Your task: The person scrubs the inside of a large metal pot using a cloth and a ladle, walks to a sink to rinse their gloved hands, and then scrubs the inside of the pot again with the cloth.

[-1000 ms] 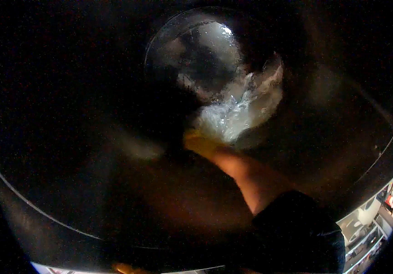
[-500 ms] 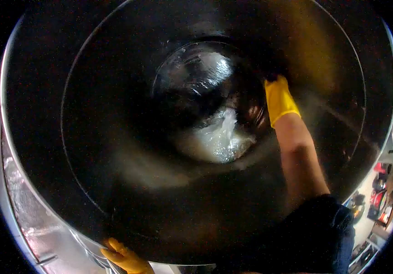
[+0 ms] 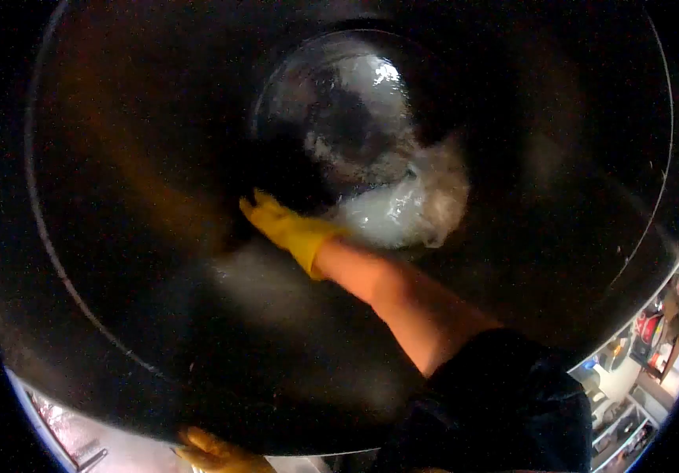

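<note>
A large, dark round metal vessel (image 3: 316, 347) fills most of the head view, its inside facing me. My right hand (image 3: 288, 229), in a yellow rubber glove, reaches deep inside, left of the round bottom. Its fingers look curled near the inner wall beside a very dark patch; whether that is a pad, a cloth or shadow I cannot make out. Cloudy, whitish liquid (image 3: 391, 213) lies pooled and glistening at the bottom. At the lower edge my left hand (image 3: 225, 452), also in a yellow glove, is closed at the vessel's near rim, partly cut off by the frame.
Shelving with assorted items (image 3: 655, 331) stands beyond the vessel on the right. A pale, shiny surface (image 3: 111, 441) shows outside the rim at lower left. My dark sleeve (image 3: 505, 402) covers part of the near wall.
My right hand has swept from the right side of the vessel's inside to the left. The liquid has shifted, and the view has tilted. My left hand stays at the rim.
</note>
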`<state>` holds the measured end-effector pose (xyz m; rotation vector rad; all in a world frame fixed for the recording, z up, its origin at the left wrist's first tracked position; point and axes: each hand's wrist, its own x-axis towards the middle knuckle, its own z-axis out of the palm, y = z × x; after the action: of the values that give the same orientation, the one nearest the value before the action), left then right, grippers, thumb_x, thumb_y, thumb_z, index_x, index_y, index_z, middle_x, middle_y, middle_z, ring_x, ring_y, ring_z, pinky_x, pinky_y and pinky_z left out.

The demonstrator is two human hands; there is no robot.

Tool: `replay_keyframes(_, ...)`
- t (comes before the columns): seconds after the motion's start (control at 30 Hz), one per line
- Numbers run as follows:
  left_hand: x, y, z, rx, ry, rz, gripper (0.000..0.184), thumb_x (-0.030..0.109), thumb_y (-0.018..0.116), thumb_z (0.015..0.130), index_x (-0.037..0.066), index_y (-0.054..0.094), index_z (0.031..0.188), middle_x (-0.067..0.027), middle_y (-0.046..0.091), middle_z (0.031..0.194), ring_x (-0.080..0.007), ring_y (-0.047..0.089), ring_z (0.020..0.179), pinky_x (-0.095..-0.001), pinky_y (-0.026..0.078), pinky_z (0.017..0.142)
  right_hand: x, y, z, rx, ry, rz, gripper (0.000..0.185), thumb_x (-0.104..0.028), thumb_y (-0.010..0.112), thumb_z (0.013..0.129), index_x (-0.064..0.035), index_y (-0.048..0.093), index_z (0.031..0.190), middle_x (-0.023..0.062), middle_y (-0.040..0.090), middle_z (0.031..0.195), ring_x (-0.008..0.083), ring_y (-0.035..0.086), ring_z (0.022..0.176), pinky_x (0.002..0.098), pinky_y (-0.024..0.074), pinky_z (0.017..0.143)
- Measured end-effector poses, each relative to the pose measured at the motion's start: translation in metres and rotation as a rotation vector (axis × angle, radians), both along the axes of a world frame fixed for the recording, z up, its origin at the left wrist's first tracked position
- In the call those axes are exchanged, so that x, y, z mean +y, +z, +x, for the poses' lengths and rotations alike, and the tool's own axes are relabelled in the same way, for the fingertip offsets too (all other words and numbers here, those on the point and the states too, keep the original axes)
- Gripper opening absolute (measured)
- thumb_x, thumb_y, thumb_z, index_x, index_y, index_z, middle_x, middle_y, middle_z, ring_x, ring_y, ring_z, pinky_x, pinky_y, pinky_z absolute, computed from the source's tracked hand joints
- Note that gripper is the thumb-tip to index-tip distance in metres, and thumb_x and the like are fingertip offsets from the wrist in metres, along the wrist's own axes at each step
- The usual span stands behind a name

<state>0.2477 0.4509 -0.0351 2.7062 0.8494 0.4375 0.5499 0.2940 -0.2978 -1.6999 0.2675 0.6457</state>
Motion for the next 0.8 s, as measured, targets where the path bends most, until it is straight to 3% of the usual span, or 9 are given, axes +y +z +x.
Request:
replay_keyframes(0.07,-0.007,0.015,0.0,0.167,-0.012,0.175,0.052,0.035,0.036,0.101,-0.003,0.039,0.137,-0.0178,0.041,0.14,-0.0334,0.044,0.125,-0.045,0.034,0.108,0.017,-0.092,-0.059,-0.079,0.291,-0.162,0.051,-0.039,0.028,0.1,-0.0196,0.028,0.147,0.0108,0.018,0.155,0.025,0.012,0.144,0.0373,0.0128,0.117)
replay_keyframes(0.17,0.033,0.03,0.005,0.618,0.275,0.261,0.049,0.032,0.039,0.101,-0.005,0.043,0.132,-0.0197,0.046,0.135,-0.0337,0.048,0.12,-0.0446,0.04,0.102,-0.033,-0.141,-0.116,-0.163,0.377,-0.363,0.05,-0.04,0.03,0.099,-0.019,0.03,0.145,0.0113,0.02,0.153,0.0258,0.015,0.142,0.0377,0.0147,0.115)
replay_keyframes(0.23,0.052,0.026,0.009,0.686,0.323,0.272,0.046,0.031,0.041,0.101,-0.005,0.045,0.129,-0.0206,0.049,0.131,-0.0337,0.051,0.115,-0.0437,0.044,0.097,-0.078,-0.164,-0.131,-0.223,0.415,-0.524,0.05,-0.04,0.031,0.098,-0.0185,0.032,0.143,0.0117,0.022,0.151,0.0263,0.017,0.14,0.038,0.016,0.114)
replay_keyframes(0.37,0.058,0.0,0.009,0.231,-0.005,0.253,0.043,0.029,0.044,0.1,-0.005,0.048,0.125,-0.0219,0.052,0.125,-0.0333,0.054,0.108,-0.042,0.049,0.09,-0.18,-0.179,-0.117,-0.34,0.465,-0.842,0.05,-0.041,0.035,0.096,-0.0176,0.035,0.141,0.0124,0.026,0.148,0.0273,0.021,0.137,0.0387,0.0185,0.113)
replay_keyframes(0.43,0.058,-0.017,-0.01,-0.026,-0.151,0.226,0.041,0.028,0.046,0.099,-0.006,0.049,0.122,-0.0226,0.054,0.122,-0.0331,0.056,0.105,-0.0411,0.051,0.086,-0.237,-0.152,-0.092,-0.419,0.475,-1.01,0.05,-0.042,0.036,0.095,-0.0172,0.036,0.139,0.0127,0.028,0.146,0.0278,0.022,0.136,0.039,0.0198,0.112)
replay_keyframes(0.57,0.12,-0.069,-0.06,0.141,-0.139,0.563,0.051,0.034,0.034,0.101,0.003,0.036,0.141,-0.0179,0.038,0.144,-0.0319,0.042,0.128,-0.0366,0.032,0.111,-0.332,-0.054,-0.014,-0.668,0.456,-1.341,0.05,-0.043,0.039,0.094,-0.0163,0.039,0.136,0.0134,0.031,0.143,0.0288,0.026,0.133,0.0396,0.0223,0.11)
replay_keyframes(0.67,0.055,-0.053,0.046,-0.009,0.047,0.052,0.048,0.03,0.038,0.101,0.003,0.037,0.14,-0.0175,0.039,0.143,-0.03,0.043,0.126,-0.0354,0.032,0.111,-0.377,0.008,0.067,-0.83,0.44,-1.489,0.05,-0.043,0.042,0.092,-0.0157,0.042,0.134,0.0139,0.034,0.141,0.0296,0.029,0.131,0.0401,0.0242,0.109)
replay_keyframes(0.7,0.122,-0.066,0.026,0.389,-0.137,0.649,0.051,0.032,0.039,0.101,0.004,0.033,0.143,-0.0167,0.037,0.145,-0.0283,0.039,0.131,-0.0351,0.029,0.113,-0.388,0.028,0.089,-0.865,0.433,-1.524,0.05,-0.044,0.042,0.092,-0.0154,0.042,0.134,0.0141,0.035,0.14,0.0298,0.03,0.13,0.0402,0.0248,0.108)
replay_keyframes(0.8,0.115,-0.046,0.052,0.13,-0.054,0.238,0.052,0.034,0.037,0.101,0.004,0.032,0.143,-0.016,0.036,0.145,-0.0283,0.038,0.131,-0.0357,0.028,0.113,-0.412,0.049,0.096,-0.864,0.373,-1.553,0.05,-0.044,0.045,0.091,-0.0148,0.045,0.131,0.0146,0.038,0.138,0.0306,0.033,0.128,0.0407,0.0267,0.107)
